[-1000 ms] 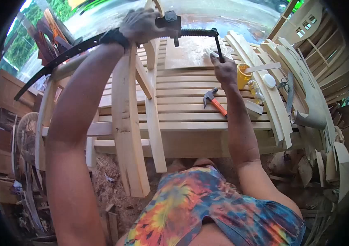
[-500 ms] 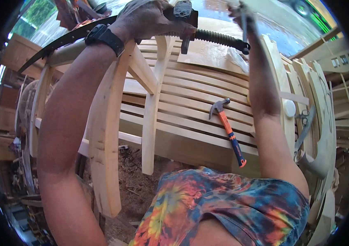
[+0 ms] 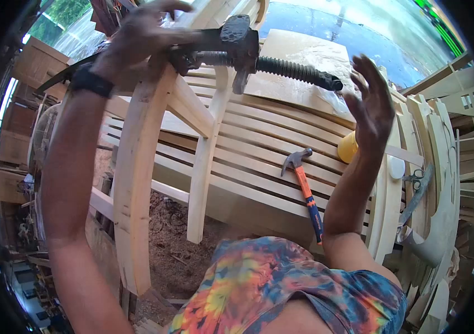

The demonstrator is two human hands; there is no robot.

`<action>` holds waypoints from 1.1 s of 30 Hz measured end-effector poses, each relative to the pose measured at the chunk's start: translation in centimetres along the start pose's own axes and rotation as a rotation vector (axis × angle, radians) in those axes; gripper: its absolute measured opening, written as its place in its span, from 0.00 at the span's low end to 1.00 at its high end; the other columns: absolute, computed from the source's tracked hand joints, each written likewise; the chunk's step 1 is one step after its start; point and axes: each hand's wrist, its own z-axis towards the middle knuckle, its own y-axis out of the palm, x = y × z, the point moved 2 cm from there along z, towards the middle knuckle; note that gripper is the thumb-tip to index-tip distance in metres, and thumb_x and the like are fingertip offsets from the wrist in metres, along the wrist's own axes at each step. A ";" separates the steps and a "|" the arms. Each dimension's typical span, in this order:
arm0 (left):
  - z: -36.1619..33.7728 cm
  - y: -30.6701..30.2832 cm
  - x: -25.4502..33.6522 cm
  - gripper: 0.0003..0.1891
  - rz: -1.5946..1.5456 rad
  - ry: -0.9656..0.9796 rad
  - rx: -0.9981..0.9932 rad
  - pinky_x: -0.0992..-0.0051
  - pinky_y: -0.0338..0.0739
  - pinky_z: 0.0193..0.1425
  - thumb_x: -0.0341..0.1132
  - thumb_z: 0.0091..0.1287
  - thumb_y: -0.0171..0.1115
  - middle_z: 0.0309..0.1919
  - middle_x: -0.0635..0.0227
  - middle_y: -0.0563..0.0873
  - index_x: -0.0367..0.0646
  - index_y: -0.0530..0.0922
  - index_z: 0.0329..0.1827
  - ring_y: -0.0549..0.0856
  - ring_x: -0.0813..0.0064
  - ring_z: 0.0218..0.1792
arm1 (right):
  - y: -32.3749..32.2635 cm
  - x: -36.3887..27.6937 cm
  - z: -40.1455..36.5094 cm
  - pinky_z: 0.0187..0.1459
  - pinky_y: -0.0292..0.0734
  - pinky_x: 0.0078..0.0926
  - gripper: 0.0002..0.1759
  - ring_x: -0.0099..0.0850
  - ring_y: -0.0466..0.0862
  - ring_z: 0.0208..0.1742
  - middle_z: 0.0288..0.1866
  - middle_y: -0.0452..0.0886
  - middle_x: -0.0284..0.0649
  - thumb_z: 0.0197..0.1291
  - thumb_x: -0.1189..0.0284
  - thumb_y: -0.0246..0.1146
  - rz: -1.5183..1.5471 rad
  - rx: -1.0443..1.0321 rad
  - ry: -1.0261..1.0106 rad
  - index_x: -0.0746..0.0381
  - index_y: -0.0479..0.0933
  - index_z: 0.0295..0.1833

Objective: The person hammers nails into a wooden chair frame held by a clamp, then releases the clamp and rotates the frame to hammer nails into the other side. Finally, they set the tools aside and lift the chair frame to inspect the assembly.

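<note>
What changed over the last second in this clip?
The right hand let go of the clamp handle and moved down and away from it, fingers spread open. The left hand stayed gripping the clamp on the wooden frame; the hammer stayed lying on the slats.
</note>
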 end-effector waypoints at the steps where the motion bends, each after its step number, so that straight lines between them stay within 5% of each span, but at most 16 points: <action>1: -0.5 -1.9 -3.0 0.24 -0.062 -0.041 0.017 0.74 0.79 0.44 0.47 0.56 0.72 0.36 0.65 0.85 0.41 0.84 0.51 0.85 0.73 0.38 | 0.2 0.1 0.7 0.66 0.70 0.41 0.38 0.39 0.75 0.66 0.64 0.76 0.49 0.55 0.67 0.73 -0.069 -0.021 0.092 0.64 0.68 0.70; 3: -2.7 -6.6 -5.8 0.21 -0.103 -0.354 -0.029 0.75 0.77 0.45 0.43 0.60 0.69 0.36 0.63 0.85 0.38 0.83 0.50 0.84 0.72 0.40 | 1.6 1.4 1.6 0.63 0.73 0.35 0.36 0.35 0.78 0.62 0.60 0.79 0.46 0.56 0.66 0.73 -0.018 -0.072 0.172 0.63 0.69 0.69; 5: -5.5 -10.9 -11.3 0.21 0.073 -0.551 0.204 0.77 0.76 0.45 0.44 0.63 0.66 0.35 0.61 0.85 0.35 0.82 0.50 0.83 0.73 0.39 | 2.8 1.6 2.3 0.59 0.75 0.30 0.33 0.29 0.80 0.56 0.57 0.81 0.45 0.56 0.66 0.73 -0.182 -0.245 0.129 0.64 0.72 0.67; 7: -8.0 -12.2 -15.0 0.24 0.011 -0.996 0.367 0.75 0.75 0.47 0.49 0.66 0.62 0.39 0.62 0.84 0.40 0.79 0.56 0.82 0.74 0.38 | 4.2 1.3 2.5 0.45 0.79 0.21 0.27 0.21 0.82 0.40 0.40 0.86 0.37 0.56 0.67 0.73 -0.235 -0.299 0.240 0.65 0.78 0.60; 9: -10.4 -12.9 -16.7 0.27 -0.010 -1.212 0.382 0.72 0.74 0.50 0.54 0.68 0.58 0.43 0.64 0.83 0.45 0.75 0.63 0.81 0.74 0.39 | 4.7 1.0 3.7 0.35 0.74 0.19 0.22 0.19 0.80 0.32 0.31 0.84 0.32 0.56 0.69 0.72 -0.196 -0.339 0.311 0.66 0.81 0.55; 11: -11.5 -12.2 -20.0 0.28 -0.409 -1.151 0.355 0.68 0.73 0.53 0.56 0.69 0.55 0.46 0.67 0.81 0.51 0.71 0.67 0.79 0.73 0.45 | 4.4 1.6 4.3 0.27 0.67 0.17 0.19 0.17 0.76 0.26 0.28 0.82 0.31 0.56 0.69 0.70 -0.063 -0.414 0.587 0.67 0.83 0.52; 13: -11.7 -10.4 -22.7 0.26 -0.406 -0.912 0.480 0.80 0.70 0.33 0.62 0.68 0.57 0.36 0.78 0.81 0.49 0.80 0.53 0.76 0.83 0.34 | 4.9 -0.6 5.1 0.25 0.63 0.16 0.19 0.17 0.74 0.24 0.28 0.83 0.33 0.55 0.68 0.70 -0.038 -0.354 0.634 0.68 0.83 0.50; 15: -10.6 -10.2 -15.5 0.22 -0.587 -0.982 0.483 0.83 0.72 0.32 0.59 0.69 0.58 0.34 0.81 0.83 0.50 0.82 0.48 0.80 0.86 0.33 | 4.3 -0.7 5.1 0.27 0.66 0.16 0.20 0.18 0.76 0.26 0.30 0.85 0.36 0.54 0.68 0.71 -0.151 -0.312 0.507 0.70 0.83 0.50; 17: -10.4 -10.8 -17.3 0.17 -0.431 -1.241 0.444 0.83 0.75 0.31 0.54 0.69 0.60 0.35 0.77 0.86 0.51 0.82 0.45 0.83 0.84 0.31 | 3.8 -1.7 5.5 0.32 0.73 0.16 0.22 0.22 0.80 0.29 0.33 0.86 0.39 0.51 0.69 0.74 -0.193 -0.288 0.407 0.71 0.82 0.50; 23: -10.0 -10.3 -21.5 0.08 -1.142 -0.788 0.641 0.76 0.80 0.28 0.39 0.62 0.65 0.31 0.72 0.86 0.46 0.81 0.36 0.84 0.78 0.27 | 4.5 -8.6 5.8 0.45 0.81 0.23 0.22 0.27 0.85 0.40 0.39 0.87 0.42 0.49 0.80 0.73 -0.255 -0.323 0.219 0.73 0.81 0.52; 27: -10.9 -10.0 -20.2 0.06 -0.962 -0.788 0.879 0.76 0.75 0.29 0.39 0.58 0.65 0.27 0.72 0.83 0.48 0.80 0.30 0.81 0.80 0.28 | 6.3 -10.6 2.5 0.47 0.80 0.25 0.23 0.29 0.85 0.42 0.41 0.86 0.44 0.49 0.84 0.71 -0.222 -0.277 0.269 0.73 0.80 0.54; 29: -9.1 -9.5 -27.4 0.08 -0.862 -0.632 0.961 0.74 0.73 0.28 0.41 0.60 0.64 0.26 0.72 0.82 0.47 0.80 0.30 0.80 0.79 0.28 | 6.1 -10.9 1.2 0.50 0.79 0.27 0.26 0.32 0.85 0.45 0.43 0.86 0.48 0.51 0.77 0.74 -0.334 -0.330 0.259 0.75 0.78 0.56; 31: -9.9 -12.3 -17.7 0.12 -1.039 -0.324 0.867 0.71 0.72 0.27 0.44 0.59 0.67 0.23 0.72 0.79 0.47 0.78 0.28 0.78 0.77 0.26 | 5.4 -11.2 0.2 0.49 0.79 0.28 0.29 0.34 0.85 0.48 0.46 0.85 0.48 0.55 0.68 0.73 -0.279 -0.338 0.142 0.74 0.76 0.59; 33: -9.2 -15.1 -15.7 0.14 -0.760 -0.289 1.100 0.69 0.70 0.26 0.44 0.57 0.69 0.22 0.72 0.76 0.45 0.76 0.25 0.76 0.77 0.25 | 4.5 -12.5 0.2 0.49 0.78 0.30 0.25 0.32 0.83 0.46 0.45 0.86 0.46 0.59 0.66 0.70 -0.335 -0.297 0.021 0.74 0.78 0.55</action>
